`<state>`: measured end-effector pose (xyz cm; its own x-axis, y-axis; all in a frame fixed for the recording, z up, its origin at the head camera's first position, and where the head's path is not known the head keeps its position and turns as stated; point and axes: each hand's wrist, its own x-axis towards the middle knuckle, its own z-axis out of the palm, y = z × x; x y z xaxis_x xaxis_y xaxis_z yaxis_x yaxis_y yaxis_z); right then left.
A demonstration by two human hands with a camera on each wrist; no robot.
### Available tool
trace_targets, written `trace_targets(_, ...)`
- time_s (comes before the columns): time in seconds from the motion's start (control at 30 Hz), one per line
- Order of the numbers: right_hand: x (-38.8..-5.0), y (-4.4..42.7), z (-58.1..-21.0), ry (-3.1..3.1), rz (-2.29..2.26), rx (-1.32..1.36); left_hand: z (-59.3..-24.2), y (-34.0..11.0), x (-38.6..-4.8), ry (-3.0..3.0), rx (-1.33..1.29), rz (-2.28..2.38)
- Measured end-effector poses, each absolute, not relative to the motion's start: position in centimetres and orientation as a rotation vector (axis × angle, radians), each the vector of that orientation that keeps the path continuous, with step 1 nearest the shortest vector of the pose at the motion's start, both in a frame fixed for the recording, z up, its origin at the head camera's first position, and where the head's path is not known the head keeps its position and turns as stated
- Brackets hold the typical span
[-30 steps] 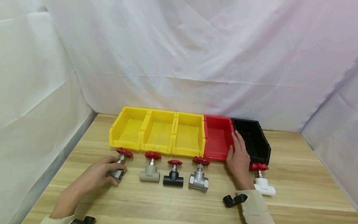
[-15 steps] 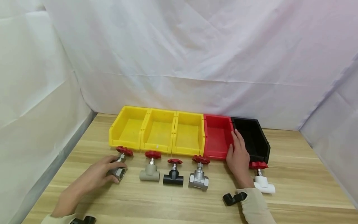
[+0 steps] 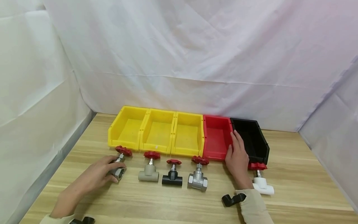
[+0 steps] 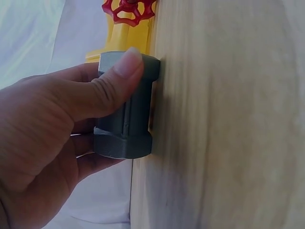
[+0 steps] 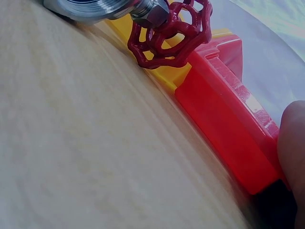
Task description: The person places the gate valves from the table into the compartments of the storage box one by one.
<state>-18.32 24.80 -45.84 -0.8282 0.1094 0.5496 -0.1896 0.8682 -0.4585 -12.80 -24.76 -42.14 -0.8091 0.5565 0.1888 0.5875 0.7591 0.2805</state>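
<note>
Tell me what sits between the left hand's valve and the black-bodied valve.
Just the beige valve, apart from the held valve and the black-bodied valve; bare tabletop shows either side in the head view.

Soft light, perhaps slight wrist-view blur

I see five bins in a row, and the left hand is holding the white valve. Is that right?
Not quite: in the head view, the left hand holds a grey metal valve, not the white valve. The five bins in a row are right.
</note>
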Motion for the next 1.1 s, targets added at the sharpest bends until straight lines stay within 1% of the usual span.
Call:
trace_targets(0.37,-18.5,25.0,-45.7,-2.461,0.682,0.044,-41.7,-24.4,-12.9,-2.864,-0.944,-0.477)
trace_targets(0.6,-18.5,24.9,-45.8,-2.472,0.686,0.044,-41.6,-24.9,-12.4,-2.87,-0.917,-0.481)
trace_targets(0.8,-18.5,24.8,-46.0,-2.449,0.684,0.054,-41.6,-25.2,-12.2,-2.859,-0.945,-0.462)
trace_targets(1.1,-18.4,24.8,-46.1,-2.447,0.677,0.05,-40.8,-25.4,-11.9,-2.863,-0.904,-0.445)
